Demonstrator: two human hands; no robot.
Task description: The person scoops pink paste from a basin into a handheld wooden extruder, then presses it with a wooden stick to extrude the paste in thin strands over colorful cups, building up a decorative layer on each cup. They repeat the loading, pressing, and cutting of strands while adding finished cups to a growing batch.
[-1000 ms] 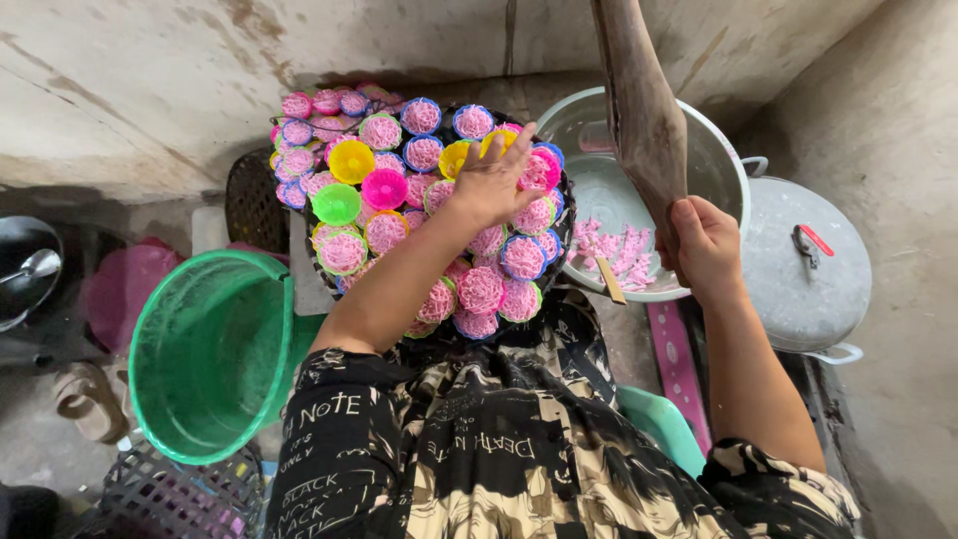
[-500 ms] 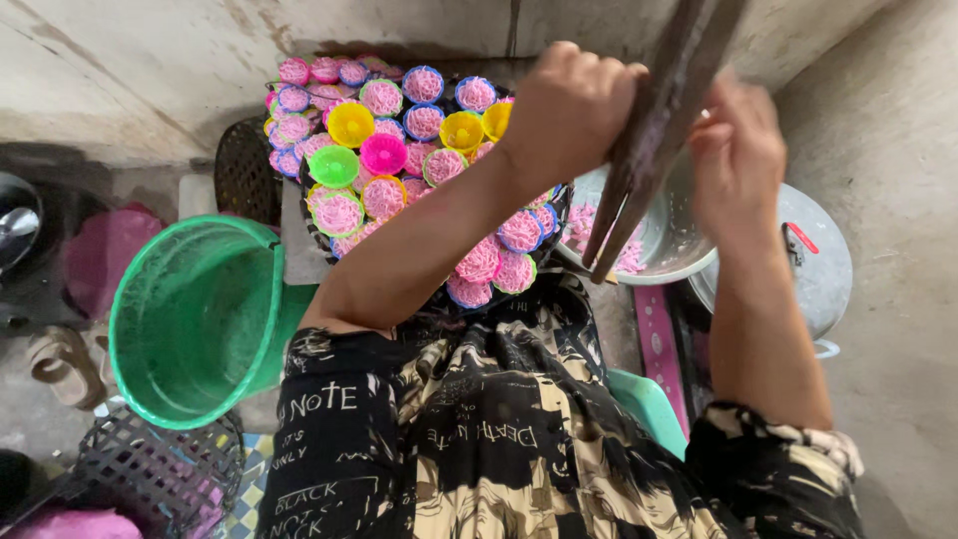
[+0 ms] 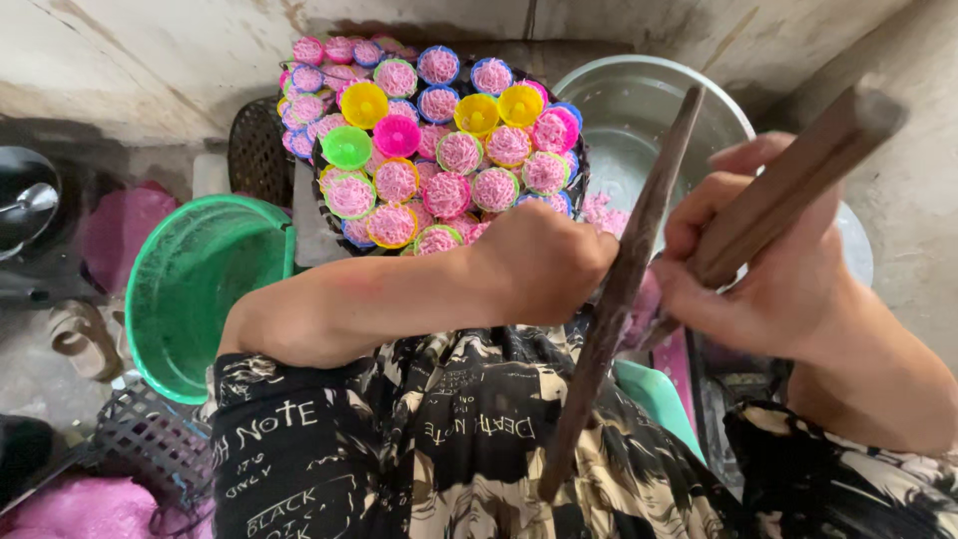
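Wooden sticks, two of them, dark brown, cross the near foreground. Your left hand (image 3: 544, 265) is curled into a fist against the longer stick (image 3: 619, 289), which runs steeply from your lap up toward the metal basin; whether the fingers close fully round it cannot be told from this angle. Your right hand (image 3: 768, 274) is wrapped around the thicker stick (image 3: 798, 185), fingers folded over it, thumb side toward you; that stick slants up and right, out toward the wall.

Black and cream printed fabric covers your lap beneath both forearms. Just left of your left elbow sits a green plastic tub (image 3: 190, 289), with a dark mesh basket (image 3: 150, 439) below it at the frame's edge.

Beyond the left hand: a round tray (image 3: 319, 165) packed with small coloured cups (image 3: 447, 195), most filled with pink strands; several are yellow, one green, one magenta. Right of the tray, the large metal basin (image 3: 624, 105) holds more pink strands (image 3: 602, 212) near its rim. Concrete wall behind.
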